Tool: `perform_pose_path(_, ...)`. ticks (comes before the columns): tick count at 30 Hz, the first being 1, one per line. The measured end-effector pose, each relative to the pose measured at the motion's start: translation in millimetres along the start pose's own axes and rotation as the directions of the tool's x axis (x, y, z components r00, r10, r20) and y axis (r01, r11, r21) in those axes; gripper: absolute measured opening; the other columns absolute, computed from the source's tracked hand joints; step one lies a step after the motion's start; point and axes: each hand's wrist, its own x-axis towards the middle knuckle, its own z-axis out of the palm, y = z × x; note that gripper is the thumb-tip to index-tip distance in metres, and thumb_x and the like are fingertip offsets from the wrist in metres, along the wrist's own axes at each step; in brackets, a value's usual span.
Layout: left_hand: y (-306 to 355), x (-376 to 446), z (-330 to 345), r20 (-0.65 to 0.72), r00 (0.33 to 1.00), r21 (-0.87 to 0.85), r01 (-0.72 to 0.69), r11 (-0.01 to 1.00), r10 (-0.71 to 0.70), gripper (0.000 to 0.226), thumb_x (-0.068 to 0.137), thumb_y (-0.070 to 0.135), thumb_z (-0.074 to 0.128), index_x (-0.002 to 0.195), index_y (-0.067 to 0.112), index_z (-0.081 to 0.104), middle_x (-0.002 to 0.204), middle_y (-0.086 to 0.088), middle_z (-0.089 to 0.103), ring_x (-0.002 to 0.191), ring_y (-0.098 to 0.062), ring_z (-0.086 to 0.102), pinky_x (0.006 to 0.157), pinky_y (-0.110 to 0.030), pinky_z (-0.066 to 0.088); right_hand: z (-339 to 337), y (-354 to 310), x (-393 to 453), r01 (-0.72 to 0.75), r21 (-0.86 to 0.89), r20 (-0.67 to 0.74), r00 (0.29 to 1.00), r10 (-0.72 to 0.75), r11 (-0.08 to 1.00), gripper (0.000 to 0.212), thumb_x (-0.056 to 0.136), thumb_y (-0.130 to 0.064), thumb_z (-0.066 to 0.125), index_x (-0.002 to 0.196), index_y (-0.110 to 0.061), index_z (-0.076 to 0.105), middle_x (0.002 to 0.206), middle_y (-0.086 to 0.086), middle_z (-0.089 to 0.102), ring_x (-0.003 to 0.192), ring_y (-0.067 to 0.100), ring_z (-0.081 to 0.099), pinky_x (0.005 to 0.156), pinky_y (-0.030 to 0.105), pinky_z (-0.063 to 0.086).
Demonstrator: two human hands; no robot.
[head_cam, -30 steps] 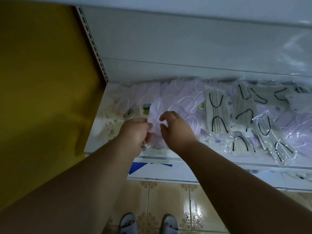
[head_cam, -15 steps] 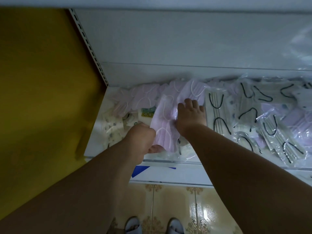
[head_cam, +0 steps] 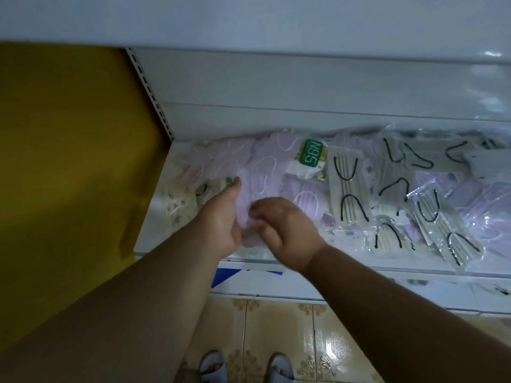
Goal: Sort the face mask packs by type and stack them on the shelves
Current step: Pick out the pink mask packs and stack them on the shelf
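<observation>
The white metal shelf (head_cam: 154, 217) carried a loose, unsorted layer of packs from its left end to the right edge of the view. The largest group, the pale lilac masks with white ear loops in clear plastic packs (head_cam: 265, 164), lay at the left and centre. The grey-beige masks with black ear loops in clear packs (head_cam: 349, 186) lay to the right, overlapping one another at mixed angles. A single white pack with a green N95 label (head_cam: 311, 158) rested on top of the lilac group near the back wall.

The left hand (head_cam: 221, 217) lay against the left side of one lilac pack (head_cam: 250, 189), fingers extended and thumb under its near edge. The right hand (head_cam: 284, 230) had its fingers curled over the near right edge of the same pack; whether they actually pinched the film could not be told because of blur.

Probable faults:
- The smooth film was likely to slide, so a lifted pack could drag its neighbours over the front lip of the shelf to the patterned tiled floor (head_cam: 276, 327).
- Overlapping packs could lift together, putting mixed types in one stack.
- The N95 pack could slip down among the lilac packs and be overlooked.
</observation>
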Motion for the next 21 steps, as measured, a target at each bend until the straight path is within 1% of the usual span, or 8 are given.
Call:
perform_pose_path(2, -0.1, 4.4, -6.0, -0.099, 0.993, 0.202, -0.050, 0.978, 0.071, 0.027, 0.102, 0.025, 0.054, 0.120, 0.006, 0.060, 0.120, -0.018, 0.065, 0.095, -0.027, 0.063, 0.094, -0.045, 0.053, 7.0, -1.8, -2.6, 0.065, 0.037, -0.026, 0.998, -0.064, 0.997, 0.036, 0.095, -0.023, 0.042, 0.100, -0.004, 0.071, 0.104, 0.011, 0.070, 0.098, 0.023, 0.060, 0.089, 0.030, 0.047)
perform_pose_path(5, -6.6, 18.9, -23.5, -0.253, 0.906, 0.521, -0.169, 0.837, 0.340, 0.016, 0.096, 0.009, 0.060, 0.111, 0.016, 0.063, 0.105, -0.009, 0.064, 0.096, -0.028, 0.062, 0.090, -0.045, 0.055, 11.4, 11.3, 25.4, -0.140, -0.059, -0.163, 0.978, 0.129, 0.988, 0.024, 0.095, -0.013, 0.050, 0.108, -0.005, 0.069, 0.121, 0.013, 0.065, 0.108, 0.027, 0.060, 0.094, 0.038, 0.049)
perform_pose_path(7, -5.9, 19.8, -31.1, -0.247, 0.876, 0.575, -0.211, 0.790, 0.414, 0.015, 0.099, 0.014, 0.058, 0.112, 0.021, 0.058, 0.102, -0.005, 0.062, 0.090, -0.022, 0.059, 0.074, -0.033, 0.052, 14.0, 27.6, 55.8, -0.279, -0.211, -0.090, 0.960, 0.266, 0.937, 0.035, 0.098, -0.017, 0.052, 0.132, -0.009, 0.057, 0.149, 0.012, 0.045, 0.133, 0.031, 0.047, 0.108, 0.040, 0.040)
perform_pose_path(9, -4.0, 21.7, -39.4, -0.258, 0.871, 0.588, -0.200, 0.783, 0.417, 0.026, 0.098, 0.019, 0.061, 0.124, 0.020, 0.057, 0.112, -0.007, 0.062, 0.096, -0.024, 0.060, 0.085, -0.036, 0.053, 14.8, 39.0, 82.9, -0.353, -0.312, 0.084, 0.914, 0.396, 0.882, 0.058, 0.099, -0.033, 0.053, 0.151, -0.014, 0.034, 0.164, 0.008, 0.021, 0.150, 0.027, 0.023, 0.119, 0.043, 0.027)
perform_pose_path(10, -3.2, 22.6, -43.2, -0.268, 0.878, 0.565, -0.190, 0.803, 0.396, 0.033, 0.097, 0.020, 0.062, 0.129, 0.019, 0.056, 0.117, -0.009, 0.062, 0.104, -0.030, 0.060, 0.095, -0.045, 0.053, 17.5, 44.5, 92.9, -0.354, -0.359, 0.135, 0.896, 0.423, 0.863, 0.066, 0.097, -0.039, 0.055, 0.153, -0.015, 0.028, 0.164, 0.008, 0.022, 0.150, 0.026, 0.023, 0.119, 0.043, 0.027)
perform_pose_path(12, -3.5, 21.7, -50.1, -0.285, 0.888, 0.523, -0.171, 0.835, 0.361, 0.036, 0.097, 0.019, 0.062, 0.133, 0.020, 0.055, 0.121, -0.011, 0.061, 0.111, -0.035, 0.059, 0.102, -0.055, 0.049, 25.8, 50.3, 100.2, -0.341, -0.430, 0.153, 0.885, 0.440, 0.836, 0.066, 0.093, -0.043, 0.061, 0.147, -0.016, 0.036, 0.151, 0.009, 0.043, 0.138, 0.030, 0.041, 0.109, 0.043, 0.036)
perform_pose_path(18, -9.3, 22.7, -61.2, -0.317, 0.896, 0.518, -0.112, 0.848, 0.312, 0.023, 0.100, 0.015, 0.055, 0.122, 0.013, 0.057, 0.107, -0.008, 0.061, 0.101, -0.028, 0.058, 0.088, -0.042, 0.052, 27.4, 40.5, 89.7, -0.362, -0.528, -0.017, 0.909, 0.417, 0.768, 0.029, 0.094, -0.009, 0.048, 0.121, -0.012, 0.059, 0.117, 0.009, 0.061, 0.110, 0.029, 0.055, 0.094, 0.040, 0.043)
perform_pose_path(21, -8.6, 25.3, -59.2, -0.355, 0.875, 0.499, -0.120, 0.858, 0.329, 0.024, 0.099, 0.008, 0.052, 0.122, 0.013, 0.058, 0.116, -0.014, 0.061, 0.102, -0.033, 0.057, 0.083, -0.038, 0.046, 22.3, 36.3, 80.9, -0.385, -0.355, -0.224, 0.920, 0.322, 0.852, 0.026, 0.094, -0.009, 0.044, 0.110, -0.009, 0.064, 0.105, 0.011, 0.065, 0.097, 0.031, 0.060, 0.084, 0.042, 0.049)
